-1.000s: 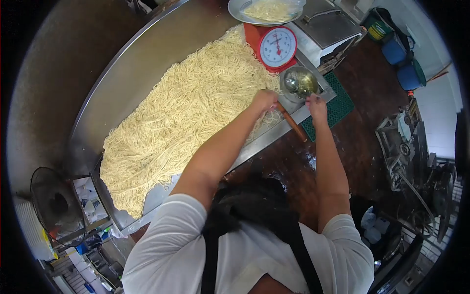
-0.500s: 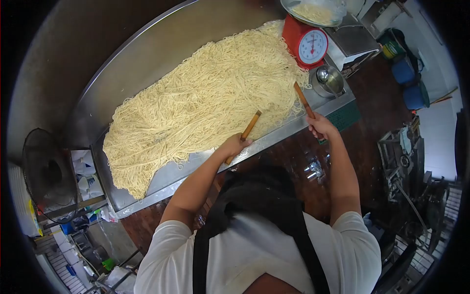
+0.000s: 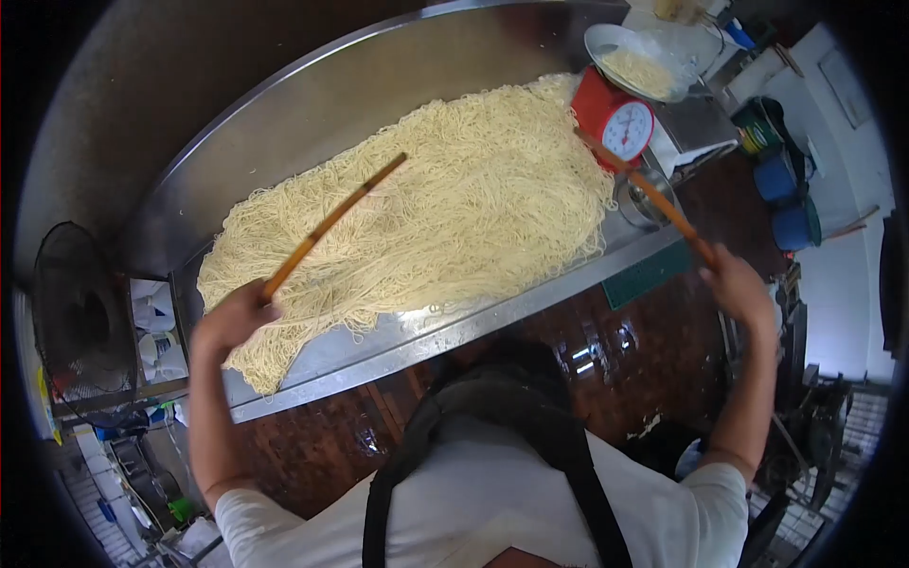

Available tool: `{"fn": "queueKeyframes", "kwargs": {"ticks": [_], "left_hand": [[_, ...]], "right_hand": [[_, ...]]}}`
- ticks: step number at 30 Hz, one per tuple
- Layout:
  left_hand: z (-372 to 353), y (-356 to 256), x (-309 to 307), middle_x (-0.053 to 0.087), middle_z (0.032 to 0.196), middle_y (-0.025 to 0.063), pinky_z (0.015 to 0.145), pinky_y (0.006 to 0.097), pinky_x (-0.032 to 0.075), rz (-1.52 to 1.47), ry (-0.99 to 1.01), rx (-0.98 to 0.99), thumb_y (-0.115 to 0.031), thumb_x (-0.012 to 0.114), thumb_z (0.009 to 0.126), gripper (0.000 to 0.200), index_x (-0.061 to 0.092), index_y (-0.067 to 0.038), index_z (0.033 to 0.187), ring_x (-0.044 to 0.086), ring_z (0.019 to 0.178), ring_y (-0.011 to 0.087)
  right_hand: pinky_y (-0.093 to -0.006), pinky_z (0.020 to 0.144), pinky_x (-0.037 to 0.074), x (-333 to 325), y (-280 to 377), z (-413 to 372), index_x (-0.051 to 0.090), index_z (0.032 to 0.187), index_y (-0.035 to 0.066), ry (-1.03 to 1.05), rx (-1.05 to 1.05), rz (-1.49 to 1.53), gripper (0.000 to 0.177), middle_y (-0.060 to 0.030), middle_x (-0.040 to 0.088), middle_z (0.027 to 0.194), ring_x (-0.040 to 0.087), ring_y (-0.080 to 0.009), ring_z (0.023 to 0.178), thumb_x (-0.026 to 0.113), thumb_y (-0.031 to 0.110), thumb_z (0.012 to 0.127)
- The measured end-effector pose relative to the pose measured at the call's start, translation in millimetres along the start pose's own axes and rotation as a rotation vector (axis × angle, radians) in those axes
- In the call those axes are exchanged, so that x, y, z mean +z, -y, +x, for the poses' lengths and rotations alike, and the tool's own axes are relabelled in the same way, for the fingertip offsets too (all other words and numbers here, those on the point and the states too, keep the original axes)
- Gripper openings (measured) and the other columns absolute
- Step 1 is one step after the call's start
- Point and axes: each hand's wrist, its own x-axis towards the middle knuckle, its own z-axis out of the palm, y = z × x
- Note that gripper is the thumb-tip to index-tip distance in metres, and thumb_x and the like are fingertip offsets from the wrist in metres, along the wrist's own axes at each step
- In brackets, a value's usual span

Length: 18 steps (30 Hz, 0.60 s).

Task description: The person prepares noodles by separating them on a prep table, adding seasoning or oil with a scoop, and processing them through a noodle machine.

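Note:
A long heap of pale noodles (image 3: 445,199) covers most of the steel tray table (image 3: 445,333). My left hand (image 3: 232,320) is closed around the lower end of one wooden stick (image 3: 331,220), over the heap's left end, and the stick slants up and to the right above the noodles. Out past the table's right front corner, my right hand (image 3: 739,286) grips a second wooden stick (image 3: 663,204). Its far tip points up and left, overlapping the red scale in this view.
On the red dial scale (image 3: 606,104) sits a pan (image 3: 595,40) with some noodles in a clear bag. A metal bowl (image 3: 627,210) stands at the table's right end, near a green mat (image 3: 646,273). A black fan (image 3: 87,322) is at the left.
My hands have spread wide apart, the left one moving left over the noodles and the right one farther right, each carrying its stick. Both sticks now show at greater length.

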Motion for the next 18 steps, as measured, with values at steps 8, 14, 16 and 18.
{"fn": "queueKeyframes", "kwargs": {"ticks": [8,14,16,18], "left_hand": [[285.1,-188.5,201.7,0.068,0.091,0.0223,0.08,0.0417,0.053,-0.422,-0.086,0.183,-0.024,0.07,0.084,0.046,0.057,0.006,0.117,0.067,0.088,0.0328],[260.0,-188.9,219.4,0.059,0.07,0.0074,0.049,0.0348,0.046,-0.669,-0.027,0.17,-0.022,0.071,0.086,0.036,0.056,0.002,0.108,0.055,0.052,0.0184],[268.0,-223.1,248.3,0.055,0.066,0.005,0.041,0.0328,0.042,-0.695,-0.117,0.23,-0.02,0.07,0.085,0.034,0.055,0.002,0.106,0.05,0.045,0.0155],[261.9,-286.7,197.9,0.054,0.066,0.0052,0.04,0.0306,0.041,-0.808,0.053,0.112,-0.018,0.071,0.085,0.035,0.054,0.001,0.109,0.049,0.045,0.0146]], "right_hand": [[-0.05,0.081,0.052,192.0,116.0,304.1,0.056,0.12,0.002,0.109,-0.334,0.33,0.034,-0.028,0.066,0.101,0.065,-0.0437,0.094,0.055,0.022,0.092],[-0.0508,0.075,0.051,262.6,52.6,230.9,0.055,0.112,0.001,-0.082,-0.442,0.585,0.031,-0.0256,0.065,0.089,0.064,-0.0454,0.083,0.061,0.024,0.092],[-0.0491,0.075,0.051,287.9,69.8,229.7,0.053,0.112,0.002,-0.106,-0.481,0.672,0.031,-0.0237,0.064,0.087,0.065,-0.043,0.083,0.062,0.022,0.091],[-0.0473,0.077,0.05,249.0,108.7,218.9,0.053,0.113,0.002,0.036,-0.352,0.822,0.031,-0.0224,0.063,0.087,0.065,-0.0403,0.084,0.062,0.022,0.091]]}}
